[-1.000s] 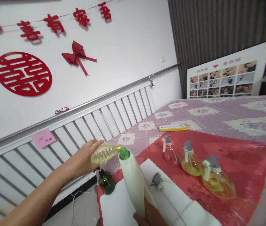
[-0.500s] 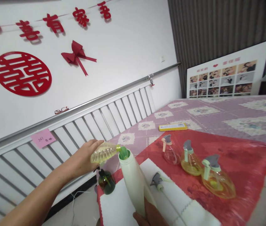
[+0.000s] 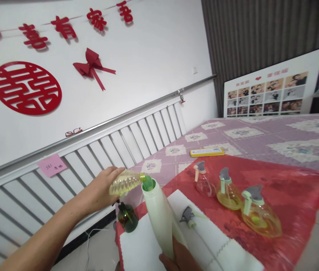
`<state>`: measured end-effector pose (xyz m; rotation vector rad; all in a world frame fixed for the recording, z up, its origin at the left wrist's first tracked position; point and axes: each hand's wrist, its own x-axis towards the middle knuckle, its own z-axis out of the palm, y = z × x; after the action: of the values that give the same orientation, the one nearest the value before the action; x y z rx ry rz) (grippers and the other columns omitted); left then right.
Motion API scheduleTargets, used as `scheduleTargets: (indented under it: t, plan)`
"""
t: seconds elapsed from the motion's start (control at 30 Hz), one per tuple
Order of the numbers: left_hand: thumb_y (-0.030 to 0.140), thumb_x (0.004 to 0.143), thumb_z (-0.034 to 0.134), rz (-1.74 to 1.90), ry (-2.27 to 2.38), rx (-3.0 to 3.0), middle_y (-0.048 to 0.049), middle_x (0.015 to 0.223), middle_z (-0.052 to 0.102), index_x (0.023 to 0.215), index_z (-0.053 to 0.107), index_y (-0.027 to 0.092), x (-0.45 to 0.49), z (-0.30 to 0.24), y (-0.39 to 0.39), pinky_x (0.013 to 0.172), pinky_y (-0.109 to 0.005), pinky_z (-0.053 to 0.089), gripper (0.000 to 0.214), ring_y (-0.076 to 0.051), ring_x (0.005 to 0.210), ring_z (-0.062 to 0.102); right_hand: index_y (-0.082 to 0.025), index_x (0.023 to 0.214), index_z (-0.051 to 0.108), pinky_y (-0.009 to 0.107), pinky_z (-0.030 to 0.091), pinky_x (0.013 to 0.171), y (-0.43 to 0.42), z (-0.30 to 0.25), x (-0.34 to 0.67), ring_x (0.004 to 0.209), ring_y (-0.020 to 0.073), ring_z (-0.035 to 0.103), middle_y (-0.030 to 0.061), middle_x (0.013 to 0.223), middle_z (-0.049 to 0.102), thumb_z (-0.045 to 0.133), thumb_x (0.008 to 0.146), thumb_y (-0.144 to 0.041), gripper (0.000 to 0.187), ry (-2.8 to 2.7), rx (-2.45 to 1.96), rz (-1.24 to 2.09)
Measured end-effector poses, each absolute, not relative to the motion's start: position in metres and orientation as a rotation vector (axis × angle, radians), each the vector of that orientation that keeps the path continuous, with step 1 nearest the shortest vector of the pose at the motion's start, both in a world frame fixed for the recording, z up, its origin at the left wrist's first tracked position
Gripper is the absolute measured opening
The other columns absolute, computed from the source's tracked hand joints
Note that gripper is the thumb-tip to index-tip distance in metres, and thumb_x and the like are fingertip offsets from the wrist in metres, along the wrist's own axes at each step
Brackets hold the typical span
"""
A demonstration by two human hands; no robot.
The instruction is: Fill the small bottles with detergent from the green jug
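Note:
My left hand [image 3: 103, 188] is wrapped round a clear yellowish ribbed bottle [image 3: 127, 182], tipped sideways. Its neck meets a green funnel [image 3: 148, 183] in the mouth of a tall pale-green bottle [image 3: 159, 218]. That bottle leans a little, with my right hand [image 3: 180, 258] closed round its lower part. Behind the ribbed bottle stands a dark green pump bottle [image 3: 128, 217]. A grey spray head [image 3: 188, 217] with a long thin tube lies on a white cloth [image 3: 216, 237] to the right. Whether liquid is flowing, I cannot make out.
On the red sheet [image 3: 261, 171] stand a clear spray bottle [image 3: 206, 184], a smaller spray bottle [image 3: 230, 195] with yellow liquid, and a larger one [image 3: 263, 218]. Beyond them lies a yellow case [image 3: 207, 152]. A white radiator [image 3: 91, 162] runs along the wall at left.

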<state>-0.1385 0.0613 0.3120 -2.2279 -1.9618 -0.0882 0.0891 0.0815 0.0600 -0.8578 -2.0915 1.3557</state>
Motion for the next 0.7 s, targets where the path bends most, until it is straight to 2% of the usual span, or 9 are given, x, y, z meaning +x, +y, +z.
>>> scheduleTargets:
  t: [0.17, 0.43, 0.7]
  plan:
    - [0.026, 0.072, 0.059, -0.1, -1.982, -2.23, -0.006, 0.133, 0.047, 0.142, 0.03, 0.03, -0.1346, 0.3142, 0.0604, 0.097, -0.039, 0.046, 0.075, -0.027, 0.117, 0.051, -0.014, 0.137, 0.039, 0.036, 0.043, 0.092, 0.0813, 0.0588, 0.0892, 0.103, 0.0276, 0.059, 0.0126, 0.114, 0.065, 0.05, 0.082, -0.035, 0.061, -2.084, -0.83, 1.342]
    - [0.026, 0.072, 0.059, -0.093, -1.981, -2.246, -0.0059, 0.131, 0.047, 0.142, 0.029, 0.033, -0.1353, 0.3152, 0.0604, 0.094, -0.039, 0.047, 0.076, -0.027, 0.115, 0.052, -0.015, 0.135, 0.04, 0.033, 0.045, 0.085, 0.0808, 0.059, 0.0885, 0.089, 0.0243, 0.061, 0.0098, 0.103, 0.069, 0.049, 0.082, -0.032, 0.056, -2.096, -0.825, 1.343]
    - [0.025, 0.072, 0.059, -0.076, -2.019, -2.228, -0.0064, 0.133, 0.045, 0.143, 0.028, 0.032, -0.1326, 0.3157, 0.0595, 0.095, -0.039, 0.047, 0.077, -0.027, 0.116, 0.051, -0.015, 0.137, 0.039, 0.034, 0.045, 0.088, 0.0814, 0.0582, 0.0882, 0.093, 0.0248, 0.061, 0.0105, 0.108, 0.067, 0.049, 0.082, -0.032, 0.058, -2.099, -0.829, 1.329]
